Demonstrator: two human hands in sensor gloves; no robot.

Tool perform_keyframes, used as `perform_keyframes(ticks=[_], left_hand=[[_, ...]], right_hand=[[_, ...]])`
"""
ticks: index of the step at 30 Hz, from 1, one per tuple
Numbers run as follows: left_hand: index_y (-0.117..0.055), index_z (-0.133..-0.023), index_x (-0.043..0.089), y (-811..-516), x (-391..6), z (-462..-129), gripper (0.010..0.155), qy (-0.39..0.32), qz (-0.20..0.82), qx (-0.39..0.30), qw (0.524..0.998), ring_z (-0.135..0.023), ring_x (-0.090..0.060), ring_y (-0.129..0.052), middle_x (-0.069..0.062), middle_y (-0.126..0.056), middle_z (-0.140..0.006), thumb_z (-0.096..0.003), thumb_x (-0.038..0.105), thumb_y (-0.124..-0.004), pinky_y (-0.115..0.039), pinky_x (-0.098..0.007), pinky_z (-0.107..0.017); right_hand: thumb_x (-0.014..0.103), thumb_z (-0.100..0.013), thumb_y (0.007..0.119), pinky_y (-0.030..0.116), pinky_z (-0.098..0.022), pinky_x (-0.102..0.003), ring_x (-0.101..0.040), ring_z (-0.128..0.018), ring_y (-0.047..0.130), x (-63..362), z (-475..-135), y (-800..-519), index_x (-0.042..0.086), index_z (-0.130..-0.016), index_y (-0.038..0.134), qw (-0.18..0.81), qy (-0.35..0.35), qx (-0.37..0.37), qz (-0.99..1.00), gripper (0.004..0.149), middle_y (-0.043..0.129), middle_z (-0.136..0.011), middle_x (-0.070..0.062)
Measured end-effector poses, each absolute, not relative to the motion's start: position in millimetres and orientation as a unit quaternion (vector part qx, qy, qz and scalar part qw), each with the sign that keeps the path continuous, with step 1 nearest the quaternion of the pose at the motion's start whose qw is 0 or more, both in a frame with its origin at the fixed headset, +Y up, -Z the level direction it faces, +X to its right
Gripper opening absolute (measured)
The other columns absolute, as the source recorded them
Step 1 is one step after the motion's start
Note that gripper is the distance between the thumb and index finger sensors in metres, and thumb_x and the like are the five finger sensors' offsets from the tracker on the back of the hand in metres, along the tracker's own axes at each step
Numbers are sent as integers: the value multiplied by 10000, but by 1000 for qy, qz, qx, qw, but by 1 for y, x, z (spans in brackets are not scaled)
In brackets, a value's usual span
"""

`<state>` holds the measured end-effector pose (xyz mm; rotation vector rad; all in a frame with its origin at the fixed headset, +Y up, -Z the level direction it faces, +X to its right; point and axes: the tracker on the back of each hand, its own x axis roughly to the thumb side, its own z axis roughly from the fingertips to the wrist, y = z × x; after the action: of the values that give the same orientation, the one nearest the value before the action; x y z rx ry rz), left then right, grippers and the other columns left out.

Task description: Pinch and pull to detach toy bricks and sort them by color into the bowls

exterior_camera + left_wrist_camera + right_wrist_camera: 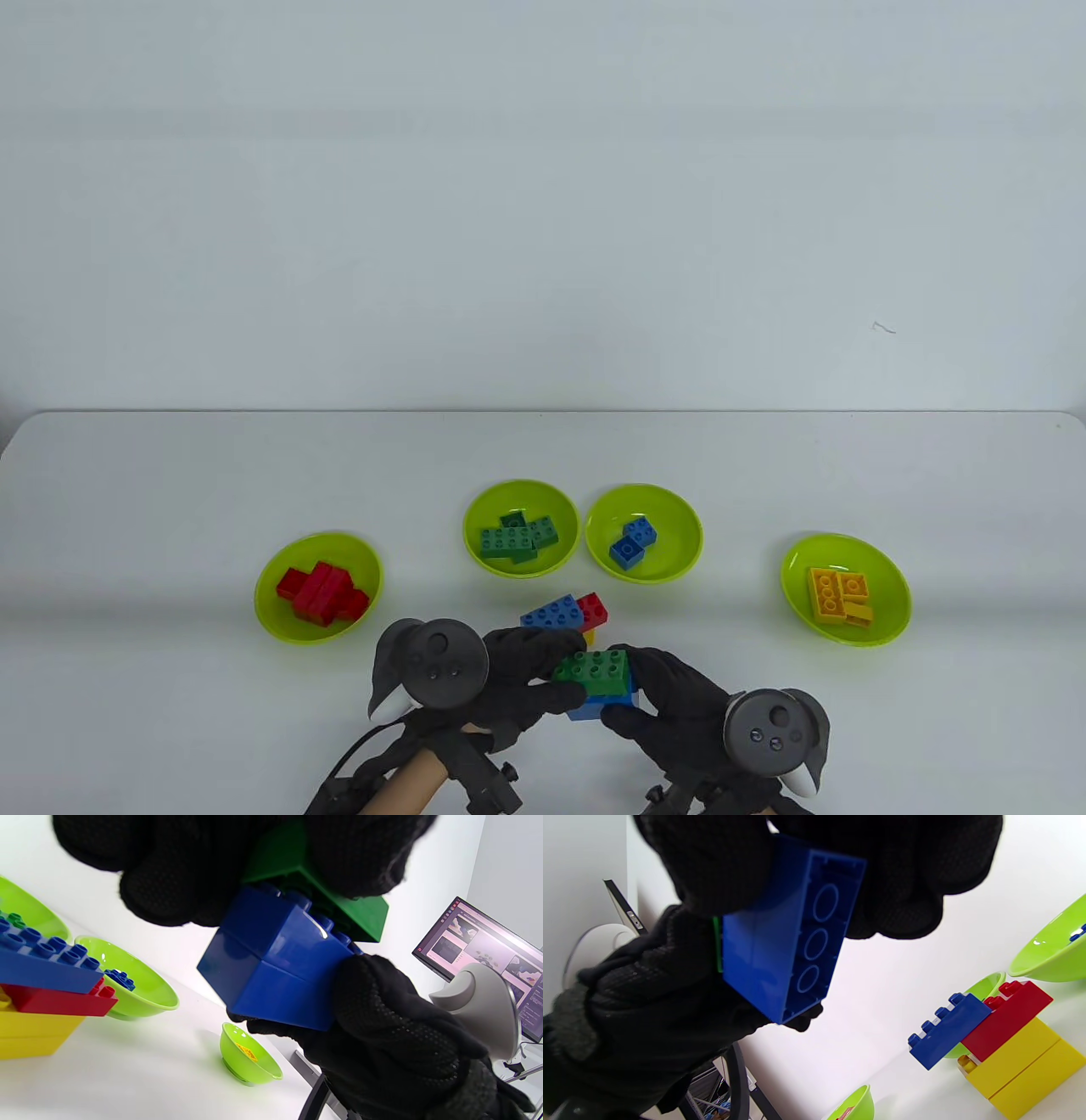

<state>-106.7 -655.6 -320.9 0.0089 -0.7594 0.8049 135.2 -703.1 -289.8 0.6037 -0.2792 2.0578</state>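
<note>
Green brick (pixel 356 910) (top) hidden by gloved fingers (pixel 178 866).

A white table (pixel 170 475) stands against a pale wall (pixel 543 212); a lit monitor (pixel 488 959) glows beside it.

Both gloved hands meet at the near edge of the surface (pixel 170 475). The left hand (pixel 509 679) and right hand (pixel 670 700) each pinch a green brick (pixel 594 666) stacked on a blue brick (pixel 604 705). Behind them stands a small brick stack (pixel 566 613), with four lime bowls (pixel 521 528) beyond.
</note>
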Motion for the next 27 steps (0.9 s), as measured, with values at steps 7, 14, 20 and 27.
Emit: perform_keyframes(ticks=[7,14,20,27], left_hand=[[-699,-982,-20,-645,-120,-334,639,-319,380,73,865,-754,-450,-875,-304,-830,-879,-480,368,-781,-675,-589,-596],[-642,-1016,1,-636,-134,-389,638,-239,299,94,919,-809,-450,-833,-295,-773,-934,-491,342,-769,-653,-577,-624],[-626,-1028,18,-649,-141,-432,638,-168,230,79,955,-835,-444,-816,-282,-755,-957,-492,332,-771,-644,-570,-641],[-622,-1032,31,-672,-133,-482,639,-104,204,45,972,-845,-429,-816,-268,-753,-964,-493,340,-771,-644,-560,-652]], right_hand=[[375,-440,803,686,-621,-555,-411,-736,895,145,-293,-706,33,-942,731,486,-117,217,838,612,850,-867,-218],[377,-444,803,685,-619,-556,-411,-735,894,153,-295,-703,33,-942,730,485,-130,199,842,609,847,-869,-219],[377,-447,803,684,-619,-555,-411,-735,893,156,-297,-702,31,-945,728,484,-133,193,843,610,847,-869,-221],[378,-449,803,684,-620,-554,-409,-736,892,159,-298,-700,33,-948,727,481,-135,189,846,611,846,-871,-219]])
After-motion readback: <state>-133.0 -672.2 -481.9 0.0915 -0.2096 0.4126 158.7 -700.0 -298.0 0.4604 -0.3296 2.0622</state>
